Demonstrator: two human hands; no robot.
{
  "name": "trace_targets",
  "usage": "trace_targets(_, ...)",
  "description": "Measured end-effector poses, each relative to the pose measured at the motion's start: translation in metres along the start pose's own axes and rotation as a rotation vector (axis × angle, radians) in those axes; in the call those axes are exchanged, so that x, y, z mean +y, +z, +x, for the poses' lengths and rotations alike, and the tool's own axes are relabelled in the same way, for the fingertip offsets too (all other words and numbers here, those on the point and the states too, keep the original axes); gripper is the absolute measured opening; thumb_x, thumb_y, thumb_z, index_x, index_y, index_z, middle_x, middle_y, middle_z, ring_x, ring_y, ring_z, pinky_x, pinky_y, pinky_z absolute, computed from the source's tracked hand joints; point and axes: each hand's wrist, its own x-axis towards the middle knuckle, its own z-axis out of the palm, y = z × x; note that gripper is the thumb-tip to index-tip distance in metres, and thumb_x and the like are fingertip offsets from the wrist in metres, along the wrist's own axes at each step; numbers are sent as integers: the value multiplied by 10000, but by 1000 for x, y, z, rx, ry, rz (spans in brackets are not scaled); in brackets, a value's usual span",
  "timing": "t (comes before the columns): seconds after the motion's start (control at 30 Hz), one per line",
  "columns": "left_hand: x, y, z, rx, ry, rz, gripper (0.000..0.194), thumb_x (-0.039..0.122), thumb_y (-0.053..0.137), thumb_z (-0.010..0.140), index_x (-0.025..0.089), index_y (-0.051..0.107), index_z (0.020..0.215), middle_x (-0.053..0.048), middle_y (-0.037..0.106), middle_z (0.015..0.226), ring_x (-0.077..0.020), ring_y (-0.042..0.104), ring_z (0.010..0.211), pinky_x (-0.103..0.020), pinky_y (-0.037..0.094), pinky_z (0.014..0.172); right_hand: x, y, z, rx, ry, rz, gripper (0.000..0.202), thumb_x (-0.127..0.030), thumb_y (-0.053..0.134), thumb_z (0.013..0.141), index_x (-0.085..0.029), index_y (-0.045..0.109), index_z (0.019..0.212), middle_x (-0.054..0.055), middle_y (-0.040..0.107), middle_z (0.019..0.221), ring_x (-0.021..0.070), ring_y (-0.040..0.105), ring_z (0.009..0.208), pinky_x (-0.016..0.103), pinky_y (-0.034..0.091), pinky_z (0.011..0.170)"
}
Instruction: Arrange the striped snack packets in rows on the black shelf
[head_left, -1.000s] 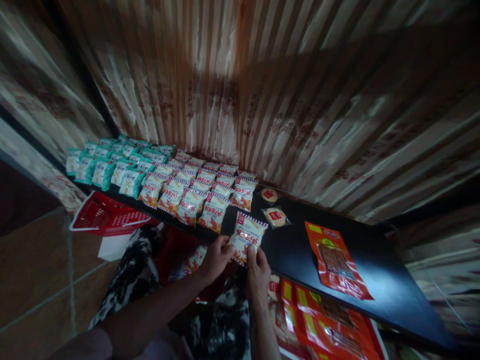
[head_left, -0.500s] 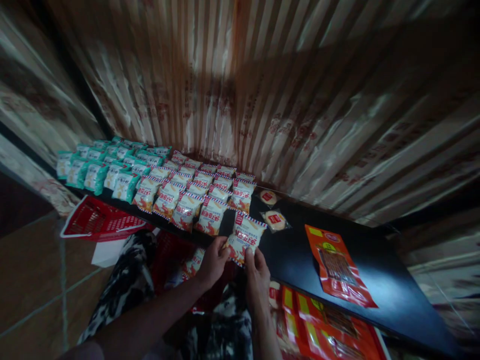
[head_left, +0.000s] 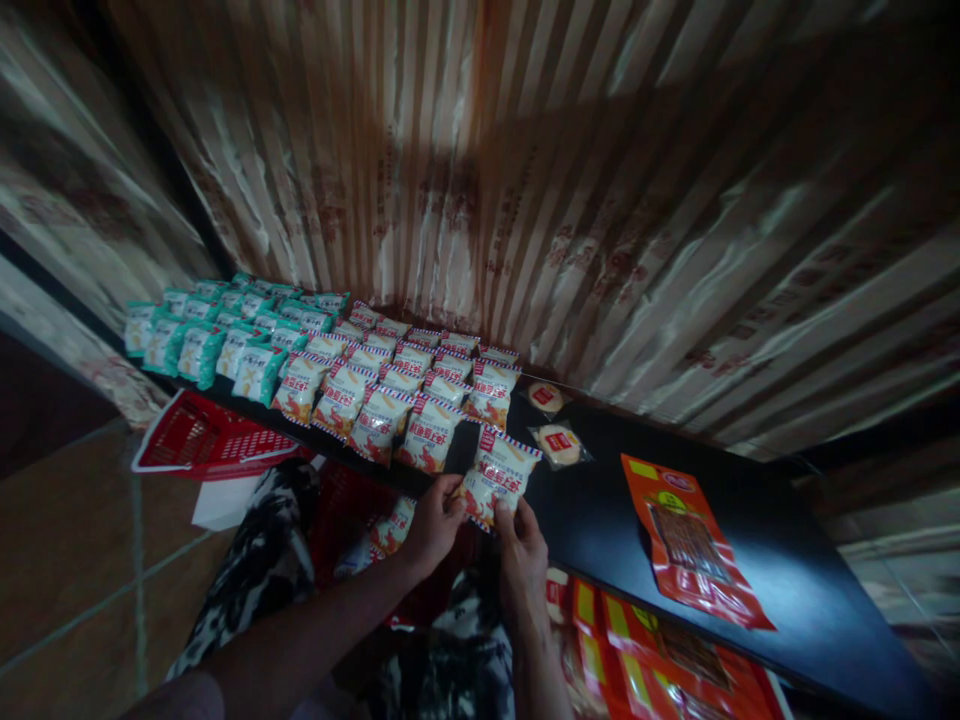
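Between my two hands is a snack bag [head_left: 499, 470], white with a red-and-blue striped top edge and a red crayfish print. My left hand [head_left: 437, 522] pinches its lower left corner. At the lower right edge, my right hand [head_left: 520, 545] grips it with the thumb on the front. The bag is tilted slightly, just over the front edge of a black shelf [head_left: 592, 520]. Rows of matching snack bags [head_left: 427, 432] stand on the shelf to the left, close beside the held one.
Teal snack bags [head_left: 259, 372] fill the shelf's left end. Two round wrapped crackers [head_left: 559, 443] and a red-orange packet [head_left: 686, 535] lie to the right. Below are a red basket [head_left: 199, 440] and more orange packets [head_left: 637, 650]. Plastic-covered corrugated sheeting [head_left: 525, 200] rises behind.
The view has shifted slightly, so everything sits a little further right and lower. Both hands keep hold of the same bag, with hardly any movement relative to the shelf.
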Motion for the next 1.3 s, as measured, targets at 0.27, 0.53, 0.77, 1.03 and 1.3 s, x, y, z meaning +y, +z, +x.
trace_targets(0.27,0,2,6,31,20,-82,167,162,506,789,174,529,954,-61,644,942,-167,642,821,-280,530,705,-10,5,6,7,-28,-37,700,-587,653,646,-154,588,1192,86,696,1037,247,632,919,325,496,762)
trace_targets(0.53,-6,5,1,5,-44,8,290,211,524,786,183,536,1075,-74,647,1024,-159,639,788,-251,510,644,0,-6,11,10,-15,-82,642,-591,622,682,-168,591,1164,75,706,998,242,646,870,316,499,721)
trace_targets(0.77,-9,6,-2,33,23,37,428,194,567,762,188,526,1188,-82,667,988,-197,628,908,-300,503,784,-8,-2,14,67,-64,-131,698,-630,613,643,-143,588,1142,99,686,1044,258,629,919,332,485,772)
trace_targets(1.03,-11,10,0,37,147,113,452,103,528,755,204,525,1196,-94,586,1171,-210,591,1049,-342,473,919,-18,2,14,103,-83,-301,739,-664,558,634,-118,611,1129,118,704,952,273,636,836,335,475,699)
trace_targets(1.3,-10,15,9,11,167,242,502,42,491,742,184,489,1224,-103,540,1193,-214,544,1100,-364,444,970,-9,0,26,105,-156,-452,729,-649,493,687,-113,598,1169,143,685,1017,273,622,865,340,448,722)
